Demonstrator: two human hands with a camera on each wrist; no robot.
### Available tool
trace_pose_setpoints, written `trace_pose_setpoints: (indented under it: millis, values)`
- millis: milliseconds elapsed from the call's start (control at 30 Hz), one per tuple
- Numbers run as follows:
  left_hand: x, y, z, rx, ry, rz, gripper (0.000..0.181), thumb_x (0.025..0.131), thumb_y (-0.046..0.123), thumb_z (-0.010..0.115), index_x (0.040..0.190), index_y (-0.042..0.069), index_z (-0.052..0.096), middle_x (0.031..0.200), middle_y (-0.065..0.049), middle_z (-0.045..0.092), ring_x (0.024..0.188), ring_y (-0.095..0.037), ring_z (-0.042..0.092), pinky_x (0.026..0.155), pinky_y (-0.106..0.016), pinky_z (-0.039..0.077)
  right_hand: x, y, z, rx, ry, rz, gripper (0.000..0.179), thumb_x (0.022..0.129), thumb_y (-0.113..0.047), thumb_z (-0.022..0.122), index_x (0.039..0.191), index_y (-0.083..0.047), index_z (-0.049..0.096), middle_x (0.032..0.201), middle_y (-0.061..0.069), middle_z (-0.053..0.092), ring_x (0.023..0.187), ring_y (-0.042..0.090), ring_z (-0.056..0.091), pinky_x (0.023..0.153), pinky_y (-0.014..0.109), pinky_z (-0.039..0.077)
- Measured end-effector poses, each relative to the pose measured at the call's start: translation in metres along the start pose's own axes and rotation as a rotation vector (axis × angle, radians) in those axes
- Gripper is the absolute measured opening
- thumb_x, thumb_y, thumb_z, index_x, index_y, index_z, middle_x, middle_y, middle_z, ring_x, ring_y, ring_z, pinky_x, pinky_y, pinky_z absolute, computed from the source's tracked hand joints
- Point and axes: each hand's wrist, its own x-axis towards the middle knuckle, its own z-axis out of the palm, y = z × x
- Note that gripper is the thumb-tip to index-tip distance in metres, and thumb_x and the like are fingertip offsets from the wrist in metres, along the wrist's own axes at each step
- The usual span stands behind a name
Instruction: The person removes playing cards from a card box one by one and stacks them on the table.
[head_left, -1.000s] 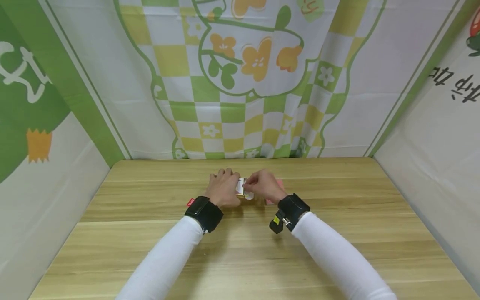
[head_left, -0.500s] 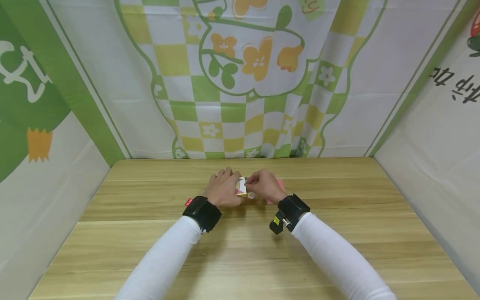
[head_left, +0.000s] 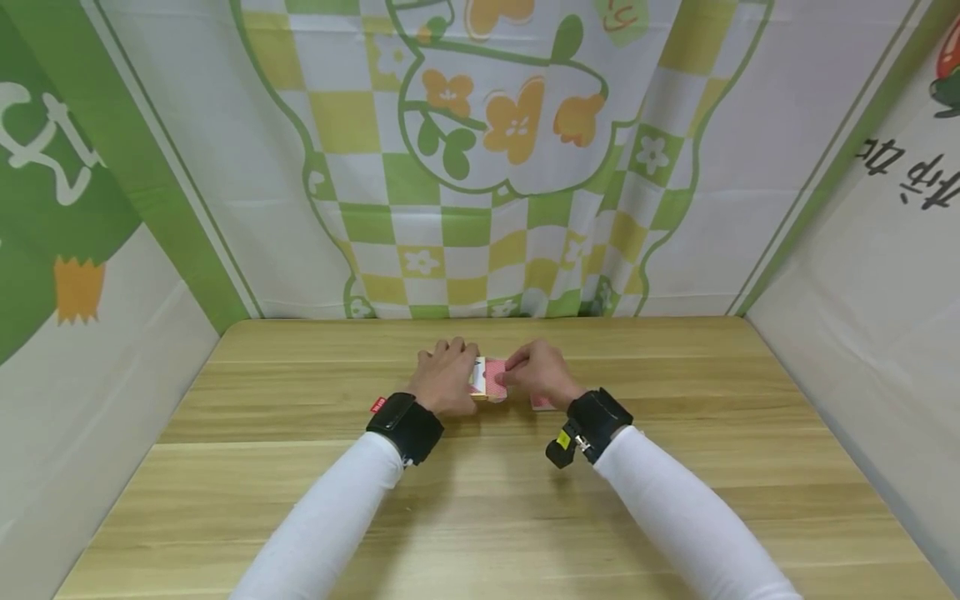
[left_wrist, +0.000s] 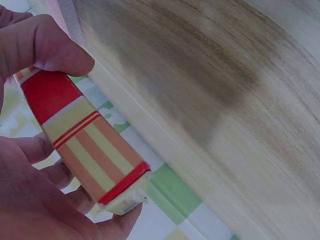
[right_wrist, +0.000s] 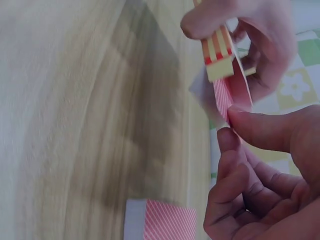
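My left hand (head_left: 446,379) grips a small playing-card box (left_wrist: 92,142), printed in red with orange and cream stripes, between thumb and curled fingers. Red-backed playing cards (head_left: 496,379) stick out of the box's right end in the head view. Thumb and forefinger of my right hand (head_left: 546,372) pinch the outer edge of these cards, as the right wrist view shows. A pale flap (right_wrist: 205,95) beside the cards is blurred. Below the right hand, a stack of red-backed cards (right_wrist: 170,222) lies on the table, partly covered by that hand in the head view.
Both hands work near the back edge of the wooden table (head_left: 480,517). Behind it hangs a green and yellow checked curtain (head_left: 465,221). White printed cloth walls (head_left: 847,317) stand at both sides.
The right hand has shifted slightly right, drawing red-backed cards out of the box, where earlier only its white end panel showed. The left hand has stayed nearly in place.
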Motion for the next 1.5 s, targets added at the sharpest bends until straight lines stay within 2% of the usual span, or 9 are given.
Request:
trace_pose_setpoints:
  millis: [200, 267, 333, 500, 600, 700, 867, 1100, 1500]
  values:
    - [-0.001, -0.003, 0.000, -0.022, -0.009, -0.016, 0.070, 0.068, 0.015, 0.084, 0.132, 0.006, 0.058, 0.129, -0.015, 0.054, 0.119, -0.038, 0.049, 0.094, -0.066, 0.040, -0.003, 0.003, -0.012, 0.004, -0.022, 0.017, 0.023, 0.082, -0.014, 0.084, 0.096, 0.001, 0.073, 0.085, 0.008, 0.072, 0.078, 0.020, 0.065, 0.067, 0.030, 0.051]
    - [-0.001, -0.004, 0.000, -0.040, -0.005, -0.020, 0.070, 0.068, 0.013, 0.083, 0.132, 0.007, 0.058, 0.128, -0.014, 0.054, 0.119, -0.038, 0.048, 0.093, -0.068, 0.040, -0.004, 0.002, -0.014, -0.039, -0.027, -0.007, 0.028, 0.082, -0.015, 0.084, 0.102, 0.001, 0.071, 0.089, 0.009, 0.072, 0.081, 0.021, 0.065, 0.068, 0.031, 0.052]
    - [-0.001, -0.003, 0.000, -0.060, -0.002, -0.023, 0.069, 0.068, 0.010, 0.082, 0.133, 0.007, 0.058, 0.126, -0.013, 0.054, 0.117, -0.038, 0.048, 0.091, -0.068, 0.041, -0.004, 0.000, -0.015, -0.127, -0.030, -0.068, 0.034, 0.082, -0.016, 0.084, 0.108, 0.001, 0.069, 0.097, 0.010, 0.071, 0.087, 0.024, 0.066, 0.073, 0.034, 0.053]
    - [-0.002, -0.002, 0.001, -0.090, 0.007, -0.027, 0.069, 0.067, 0.006, 0.082, 0.132, 0.008, 0.059, 0.121, -0.012, 0.053, 0.114, -0.037, 0.047, 0.084, -0.063, 0.047, -0.001, -0.010, -0.016, -0.429, -0.103, -0.320, 0.049, 0.077, -0.018, 0.087, 0.120, -0.005, 0.069, 0.119, 0.012, 0.068, 0.110, 0.030, 0.063, 0.092, 0.043, 0.050]
    - [-0.002, -0.002, 0.001, -0.085, 0.010, -0.030, 0.069, 0.067, 0.006, 0.083, 0.131, 0.007, 0.059, 0.119, -0.011, 0.053, 0.113, -0.037, 0.047, 0.082, -0.061, 0.048, 0.000, -0.014, -0.014, -0.541, -0.192, -0.436, 0.053, 0.073, -0.021, 0.091, 0.120, -0.009, 0.070, 0.120, 0.007, 0.069, 0.113, 0.028, 0.060, 0.094, 0.042, 0.048]
    - [-0.002, -0.002, 0.002, -0.077, 0.012, -0.035, 0.068, 0.066, 0.007, 0.084, 0.129, 0.006, 0.059, 0.119, -0.012, 0.053, 0.113, -0.036, 0.048, 0.082, -0.061, 0.049, 0.001, -0.015, -0.010, -0.592, -0.228, -0.502, 0.051, 0.072, -0.023, 0.091, 0.118, -0.009, 0.071, 0.113, 0.004, 0.069, 0.104, 0.024, 0.060, 0.088, 0.038, 0.050]
    - [-0.002, -0.003, 0.003, -0.078, 0.021, -0.034, 0.069, 0.065, 0.011, 0.085, 0.129, 0.007, 0.059, 0.118, -0.012, 0.055, 0.111, -0.036, 0.049, 0.082, -0.060, 0.050, 0.002, -0.012, -0.006, -0.602, -0.200, -0.525, 0.045, 0.073, -0.020, 0.090, 0.114, -0.009, 0.073, 0.106, 0.004, 0.068, 0.097, 0.020, 0.060, 0.084, 0.035, 0.050]
    - [-0.002, -0.003, 0.001, -0.085, 0.000, -0.042, 0.069, 0.067, 0.013, 0.083, 0.131, 0.007, 0.057, 0.118, -0.012, 0.056, 0.110, -0.036, 0.050, 0.082, -0.058, 0.049, 0.001, -0.010, -0.011, -0.603, -0.202, -0.535, 0.049, 0.072, -0.018, 0.092, 0.116, -0.007, 0.073, 0.115, 0.009, 0.068, 0.108, 0.027, 0.061, 0.094, 0.042, 0.049]
    - [-0.002, -0.004, 0.001, -0.097, -0.012, -0.041, 0.067, 0.068, 0.013, 0.083, 0.130, 0.008, 0.058, 0.121, -0.012, 0.056, 0.113, -0.036, 0.049, 0.085, -0.059, 0.049, 0.000, -0.006, -0.019, -0.611, -0.239, -0.539, 0.044, 0.074, -0.010, 0.089, 0.114, -0.005, 0.073, 0.117, 0.010, 0.065, 0.111, 0.029, 0.059, 0.095, 0.042, 0.049]
